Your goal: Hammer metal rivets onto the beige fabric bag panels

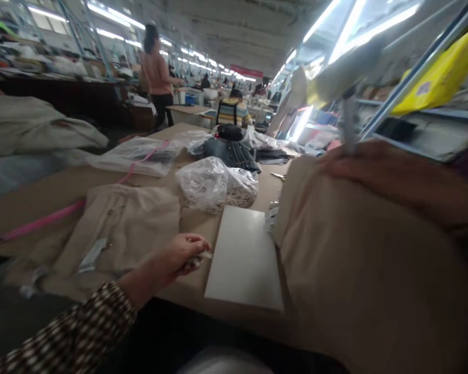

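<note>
Left fingers point(198, 243) are curled round small pieces point(194, 263) beside the white board point(243, 259); right fingers point(341, 169) on cloth point(350, 249), closure unclear.

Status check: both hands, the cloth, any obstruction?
Left hand closed on small pieces, detail unclear. Right hand atop raised beige fabric, grip unclear. Fabric blocks view right of white board.
</note>
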Demonstrator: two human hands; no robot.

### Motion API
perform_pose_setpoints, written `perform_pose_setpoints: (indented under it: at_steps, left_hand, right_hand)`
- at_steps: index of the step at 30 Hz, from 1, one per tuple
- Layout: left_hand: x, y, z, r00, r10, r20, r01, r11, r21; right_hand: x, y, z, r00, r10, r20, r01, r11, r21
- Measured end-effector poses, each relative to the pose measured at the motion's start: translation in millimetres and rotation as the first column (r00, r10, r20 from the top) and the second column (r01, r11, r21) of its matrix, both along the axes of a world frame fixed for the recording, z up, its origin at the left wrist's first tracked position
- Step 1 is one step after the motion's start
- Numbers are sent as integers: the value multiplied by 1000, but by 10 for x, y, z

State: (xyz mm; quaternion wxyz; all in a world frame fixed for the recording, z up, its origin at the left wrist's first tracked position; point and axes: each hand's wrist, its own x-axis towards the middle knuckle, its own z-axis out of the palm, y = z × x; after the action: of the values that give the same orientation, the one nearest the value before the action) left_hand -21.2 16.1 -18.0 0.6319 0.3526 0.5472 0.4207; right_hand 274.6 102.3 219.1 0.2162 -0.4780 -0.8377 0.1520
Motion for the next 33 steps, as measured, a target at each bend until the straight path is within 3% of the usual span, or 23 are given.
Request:
perform_pose_setpoints:
  at_steps: [3,6,7,9,11,14,16,18,22,24,27,33]
  left_hand:
    - [61,13,-33,998,38,51,-38,999,-8]
    - [-7,-5,-148,986,143,86,-142,990,-25]
    - [-60,-12,-180,977,194,87,-193,981,-24]
    - [-200,-16,-207,953,295,62,-295,955,-15]
    - [-365,-1,-175,922,388,10,-388,922,7]
    - [-561,40,-32,842,540,-19,-538,841,65]
    - [-570,54,99,803,596,14,-594,798,101]
    - [-440,55,220,833,549,73,-553,823,127]
    - [93,61,338,936,305,175,-332,930,155]
    - [340,76,339,951,246,187,-275,949,151]
    - [554,105,301,958,217,185,-244,960,136]
    - [579,141,180,977,176,124,-192,972,135]
  right_hand:
    - [-858,7,-967,989,71,127,-33,959,-280]
    - [-1345,-16,-1882,977,210,44,-164,861,-482]
    - [-1419,-7,-2087,967,256,9,-215,829,-516]
    - [-1451,55,-2304,960,271,-63,-261,799,-541]
    - [-1360,164,-2304,972,201,-118,-233,809,-540]
    - [-1103,289,-2111,987,30,-156,-113,823,-557]
    - [-937,263,-1982,978,-31,-208,-98,807,-582]
    - [-827,146,-1905,951,-64,-302,-151,756,-636]
    - [-811,-162,-1886,858,-70,-509,-345,658,-670]
    - [-864,-257,-1903,825,-53,-563,-395,659,-640]
    - [-931,-294,-1936,819,-79,-568,-367,688,-626]
    - [-859,-197,-2031,786,-183,-590,-320,696,-643]
